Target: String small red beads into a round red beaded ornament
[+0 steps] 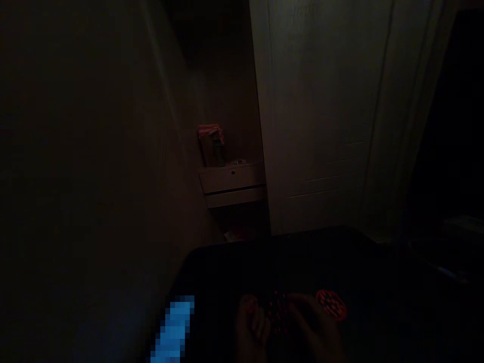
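Observation:
The scene is very dark. My left hand [252, 322] is closed, its fingers curled toward the palm; whatever it grips is hidden. Between my hands lies a dark thing speckled with small red dots [278, 311], its kind not clear. My right hand [315, 322] reaches to the right side of this speckled thing, thumb and fingers brought together near its edge. What those fingers hold is too dark to make out. Just beyond my right hand sits a round, red-rimmed thing [331, 305] with a pattern of red-orange patches, partly covered by the hand.
A dark surface [302, 257] stretches under my hands. At its left glows a pixelated blue, screen-like patch [174, 330]. Farther back are a drawer unit [234, 181] with a red-topped box [212, 146] on it, a pale panelled door [317, 111] and a wall [94, 151].

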A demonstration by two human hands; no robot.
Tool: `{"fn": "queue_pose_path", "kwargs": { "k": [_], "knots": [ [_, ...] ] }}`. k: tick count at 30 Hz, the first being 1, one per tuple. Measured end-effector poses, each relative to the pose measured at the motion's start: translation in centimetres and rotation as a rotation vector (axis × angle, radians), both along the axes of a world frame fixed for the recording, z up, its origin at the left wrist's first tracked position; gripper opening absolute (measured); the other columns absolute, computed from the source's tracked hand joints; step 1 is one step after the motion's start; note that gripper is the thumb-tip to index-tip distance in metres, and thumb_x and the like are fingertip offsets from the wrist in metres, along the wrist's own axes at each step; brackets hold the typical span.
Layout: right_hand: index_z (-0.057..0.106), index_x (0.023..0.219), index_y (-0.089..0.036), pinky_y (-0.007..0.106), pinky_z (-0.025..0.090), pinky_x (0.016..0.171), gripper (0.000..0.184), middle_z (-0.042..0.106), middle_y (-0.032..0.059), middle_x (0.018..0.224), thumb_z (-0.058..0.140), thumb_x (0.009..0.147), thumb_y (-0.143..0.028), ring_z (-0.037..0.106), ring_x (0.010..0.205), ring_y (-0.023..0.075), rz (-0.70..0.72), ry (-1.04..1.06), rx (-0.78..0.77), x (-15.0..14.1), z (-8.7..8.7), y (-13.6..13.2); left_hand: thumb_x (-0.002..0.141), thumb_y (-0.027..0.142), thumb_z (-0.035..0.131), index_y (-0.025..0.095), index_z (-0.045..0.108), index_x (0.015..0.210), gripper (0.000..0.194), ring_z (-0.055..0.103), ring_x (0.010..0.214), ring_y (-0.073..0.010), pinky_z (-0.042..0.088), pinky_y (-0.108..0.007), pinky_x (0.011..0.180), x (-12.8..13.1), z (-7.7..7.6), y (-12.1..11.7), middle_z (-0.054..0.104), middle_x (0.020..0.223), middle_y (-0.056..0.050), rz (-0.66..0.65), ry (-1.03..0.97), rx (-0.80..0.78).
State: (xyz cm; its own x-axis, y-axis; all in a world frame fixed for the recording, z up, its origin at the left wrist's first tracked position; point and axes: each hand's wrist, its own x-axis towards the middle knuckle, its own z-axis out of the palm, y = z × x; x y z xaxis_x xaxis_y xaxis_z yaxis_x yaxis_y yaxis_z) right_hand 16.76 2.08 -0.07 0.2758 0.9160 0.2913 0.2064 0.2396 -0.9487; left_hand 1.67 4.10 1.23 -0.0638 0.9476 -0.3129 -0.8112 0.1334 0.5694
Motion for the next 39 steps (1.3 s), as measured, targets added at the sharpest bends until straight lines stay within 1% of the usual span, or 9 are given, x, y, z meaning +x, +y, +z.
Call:
{"fn": "queue_pose_path", "kwargs": {
  "k": [4,9,11,17,21,24,26,33,39],
  "knots": [
    [0.077,0.092,-0.023,0.034,0.062,0.079,0.022,0.080,0.0090,0.094,0.063,0.081,-0.037,0.076,0.089,0.0277,-0.043,-0.073,0.047,-0.1,-0.7,0.3,0.062,0.035,0.085,0.021,0.047,0.062,0.041,0.027,0.033,-0.0035,0.018,-0.018,0.036,0.1,0.0,0.1,0.032,0.042,0.012,0.004,0.001,-0.013],
    [0.078,0.093,-0.023,0.033,0.063,0.077,0.023,0.081,0.0097,0.094,0.060,0.080,-0.031,0.078,0.087,0.0271,-0.002,-0.139,0.094,0.0,-1.3,0.5,0.064,0.034,0.084,0.021,0.050,0.066,0.037,0.030,0.034,-0.0037,0.019,-0.018,0.038,0.2,0.0,0.0,0.033,0.044,0.012,0.045,0.012,-0.066],
    [0.078,0.094,-0.023,0.033,0.063,0.078,0.024,0.081,0.0097,0.095,0.059,0.080,-0.029,0.078,0.087,0.0268,0.005,-0.154,0.117,0.0,-1.4,0.5,0.064,0.035,0.084,0.021,0.050,0.067,0.036,0.029,0.034,-0.0035,0.019,-0.018,0.038,0.2,0.0,0.1,0.033,0.044,0.012,0.047,0.009,-0.053],
    [0.079,0.095,-0.023,0.033,0.063,0.079,0.024,0.082,0.0098,0.096,0.060,0.081,-0.028,0.078,0.089,0.0269,0.015,-0.151,0.112,0.0,-1.4,0.5,0.050,0.039,0.092,0.021,0.044,0.057,0.052,0.026,0.034,-0.0025,0.018,-0.018,0.037,0.1,0.2,0.0,0.033,0.039,0.012,-0.003,0.001,-0.003],
    [0.080,0.100,-0.023,0.035,0.062,0.084,0.027,0.082,0.0100,0.101,0.060,0.082,-0.030,0.077,0.093,0.0271,0.045,-0.092,0.080,-0.2,-1.3,0.5,0.047,0.042,0.094,0.021,0.043,0.055,0.056,0.025,0.033,-0.0023,0.017,-0.019,0.036,0.1,0.6,0.0,0.034,0.038,0.012,-0.014,0.000,-0.002],
    [0.079,0.103,-0.025,0.036,0.061,0.088,0.028,0.081,0.0094,0.106,0.061,0.083,-0.032,0.076,0.098,0.0276,0.077,-0.068,0.061,-0.2,-0.9,0.4,0.050,0.039,0.092,0.020,0.045,0.057,0.052,0.026,0.034,-0.0024,0.018,-0.018,0.037,0.1,0.5,0.0,0.035,0.040,0.012,0.003,-0.003,-0.009],
    [0.079,0.103,-0.026,0.035,0.060,0.089,0.027,0.081,0.0086,0.107,0.062,0.084,-0.033,0.075,0.099,0.0275,0.063,-0.053,0.055,-0.1,-0.5,0.2,0.053,0.038,0.090,0.021,0.045,0.058,0.048,0.027,0.034,-0.0029,0.018,-0.018,0.037,0.1,0.4,0.1,0.034,0.040,0.012,-0.003,-0.001,-0.004],
    [0.078,0.093,-0.025,0.033,0.060,0.083,0.024,0.080,0.0070,0.096,0.059,0.086,-0.039,0.074,0.093,0.0268,0.001,-0.007,0.028,0.3,-0.2,0.0,0.062,0.035,0.085,0.021,0.051,0.064,0.037,0.027,0.034,-0.0036,0.020,-0.018,0.038,0.1,0.1,-0.1,0.033,0.043,0.012,0.024,0.009,-0.021],
    [0.076,0.094,-0.025,0.033,0.058,0.087,0.027,0.078,0.0066,0.099,0.060,0.085,-0.045,0.073,0.097,0.0271,-0.016,0.045,-0.015,0.5,-0.4,0.0,0.059,0.036,0.087,0.021,0.045,0.059,0.044,0.027,0.034,-0.0030,0.018,-0.018,0.038,0.2,0.5,-0.2,0.034,0.042,0.011,0.019,0.022,-0.011]
  ]
}}
